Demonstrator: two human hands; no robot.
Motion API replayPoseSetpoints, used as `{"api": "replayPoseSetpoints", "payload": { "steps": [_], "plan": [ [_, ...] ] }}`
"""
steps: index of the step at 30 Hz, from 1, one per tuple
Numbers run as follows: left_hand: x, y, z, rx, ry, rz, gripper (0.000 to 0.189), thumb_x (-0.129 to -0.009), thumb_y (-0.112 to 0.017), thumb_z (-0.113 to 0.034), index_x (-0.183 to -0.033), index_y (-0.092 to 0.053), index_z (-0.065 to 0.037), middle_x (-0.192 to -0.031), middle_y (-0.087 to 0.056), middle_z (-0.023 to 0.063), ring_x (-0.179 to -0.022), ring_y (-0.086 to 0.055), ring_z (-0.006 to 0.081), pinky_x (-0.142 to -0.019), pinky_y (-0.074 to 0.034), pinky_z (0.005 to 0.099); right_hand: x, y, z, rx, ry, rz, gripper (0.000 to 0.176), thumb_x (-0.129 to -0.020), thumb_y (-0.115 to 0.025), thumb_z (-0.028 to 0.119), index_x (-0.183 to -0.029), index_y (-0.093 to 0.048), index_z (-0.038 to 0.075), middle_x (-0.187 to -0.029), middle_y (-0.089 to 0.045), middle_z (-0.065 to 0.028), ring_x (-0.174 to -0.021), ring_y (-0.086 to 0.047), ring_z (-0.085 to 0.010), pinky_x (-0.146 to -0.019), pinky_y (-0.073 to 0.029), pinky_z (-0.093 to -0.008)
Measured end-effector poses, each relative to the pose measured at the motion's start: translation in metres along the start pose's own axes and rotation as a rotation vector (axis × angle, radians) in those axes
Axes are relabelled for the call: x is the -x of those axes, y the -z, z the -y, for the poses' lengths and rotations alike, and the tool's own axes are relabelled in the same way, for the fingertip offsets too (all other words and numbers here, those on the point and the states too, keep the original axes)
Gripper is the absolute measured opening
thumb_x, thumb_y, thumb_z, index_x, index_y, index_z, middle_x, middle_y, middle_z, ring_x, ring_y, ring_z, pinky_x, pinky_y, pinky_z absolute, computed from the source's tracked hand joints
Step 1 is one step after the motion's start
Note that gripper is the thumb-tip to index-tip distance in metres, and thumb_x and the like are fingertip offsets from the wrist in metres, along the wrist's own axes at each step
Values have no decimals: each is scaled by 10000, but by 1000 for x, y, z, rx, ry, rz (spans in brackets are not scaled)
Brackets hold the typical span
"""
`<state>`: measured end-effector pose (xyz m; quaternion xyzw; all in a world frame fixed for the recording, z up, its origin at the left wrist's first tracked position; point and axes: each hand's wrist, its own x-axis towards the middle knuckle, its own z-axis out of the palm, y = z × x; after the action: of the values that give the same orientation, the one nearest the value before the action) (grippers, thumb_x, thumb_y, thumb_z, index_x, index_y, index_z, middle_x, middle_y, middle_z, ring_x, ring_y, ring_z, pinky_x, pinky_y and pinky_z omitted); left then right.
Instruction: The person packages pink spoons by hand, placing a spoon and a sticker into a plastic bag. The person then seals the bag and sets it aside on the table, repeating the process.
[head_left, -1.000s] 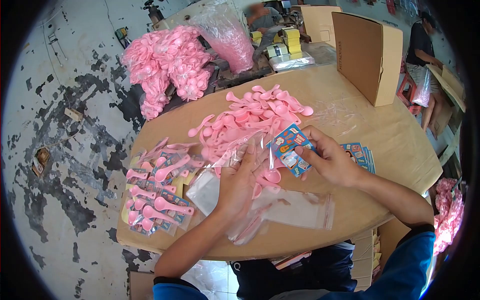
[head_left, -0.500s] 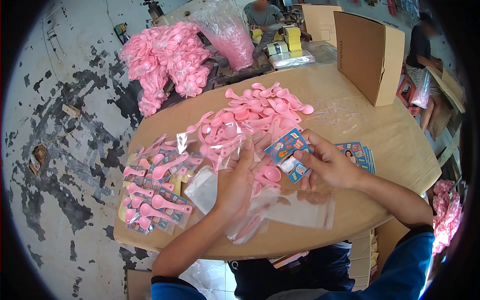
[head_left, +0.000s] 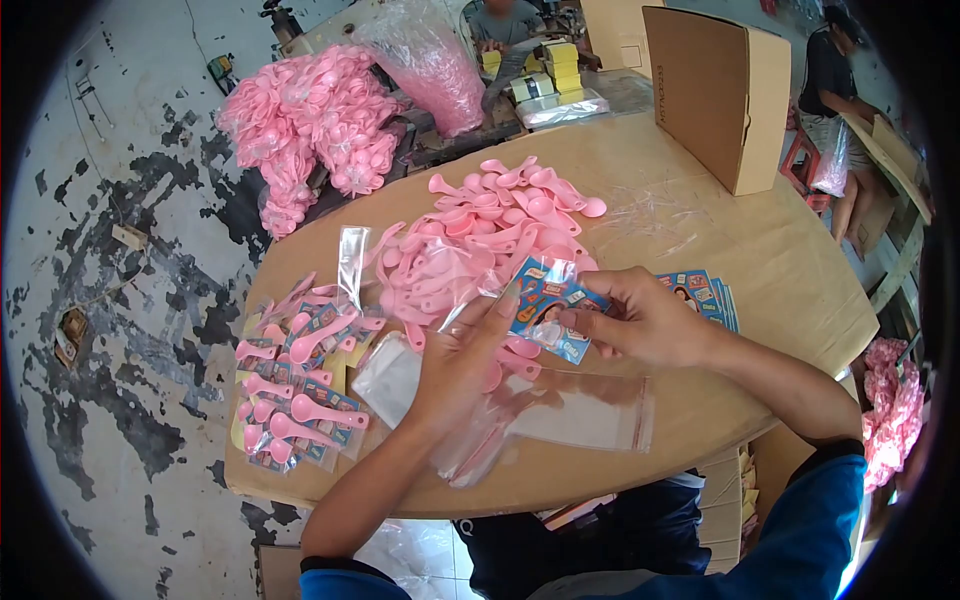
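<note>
My left hand (head_left: pixel 462 362) pinches a clear plastic bag (head_left: pixel 352 262), whose shiny end stretches out to the left over the table. From the other side, my right hand (head_left: pixel 645 322) grips a blue printed card (head_left: pixel 548 312) between thumb and fingers. The card overlaps the bag's opening, right by my left fingertips. Behind both hands lies a heap of loose pink measuring spoons (head_left: pixel 500 215). More blue cards (head_left: pixel 700 292) are stacked right of my right hand. Flat clear bags (head_left: pixel 590 412) lie below my hands.
Bagged spoons with cards (head_left: pixel 325 412) are piled at the table's left. A cardboard box (head_left: pixel 715 100) stands at the back right, near thin clear strips (head_left: pixel 655 215). Bundles of pink spoons (head_left: pixel 310 120) rise behind the table. Two people (head_left: pixel 835 85) sit farther back.
The card has moved left, up to my left fingers and over the clear bag. My two hands are closer together. The whole view has shifted slightly.
</note>
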<state>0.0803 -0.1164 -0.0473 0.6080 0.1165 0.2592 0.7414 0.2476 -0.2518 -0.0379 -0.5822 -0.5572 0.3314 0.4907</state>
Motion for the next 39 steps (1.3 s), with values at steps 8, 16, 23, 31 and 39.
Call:
{"api": "replayPoseSetpoints", "payload": {
  "steps": [8,16,23,31,39],
  "plan": [
    [8,-3,-3,-261,-117,71,265,-978,-575,-171,-1183,-628,-11,-1037,-675,27,-885,-610,60,-780,-504,237,3,1,-2,-168,-14,59,172,-958,-569,121,-1067,-658,21,-782,-636,-5,-670,-522,-33,-606,-469,-241],
    [12,-24,-9,-140,-176,102,458,-990,-543,-204,-1393,-428,-20,-1292,-560,55,-1111,-553,138,-970,-459,307,4,-10,4,-178,48,15,182,-941,-598,86,-1098,-643,7,-883,-662,-17,-763,-588,-47,-658,-508,-243],
    [14,-9,-11,-107,-126,273,468,-959,-591,-226,-1345,-416,-29,-1258,-527,96,-1133,-538,160,-934,-479,301,3,-13,3,-282,6,116,120,-903,-636,30,-1018,-620,0,-988,-670,-45,-853,-588,-51,-738,-516,-259],
    [14,2,-26,-242,110,-45,605,-753,-677,103,-1287,-450,-69,-1138,-547,53,-1094,-531,156,-935,-470,330,-2,2,-9,-633,-35,122,313,-1026,-401,300,-984,-567,38,-834,-554,-26,-697,-562,-111,-613,-484,-247],
    [-7,27,-16,-158,-290,-52,443,-793,-686,62,-1190,-518,-40,-1249,-577,132,-1101,-566,156,-898,-497,309,-11,31,2,28,45,-132,192,-940,-599,204,-926,-671,27,-689,-601,-42,-607,-600,-139,-611,-510,-280]
  ]
}}
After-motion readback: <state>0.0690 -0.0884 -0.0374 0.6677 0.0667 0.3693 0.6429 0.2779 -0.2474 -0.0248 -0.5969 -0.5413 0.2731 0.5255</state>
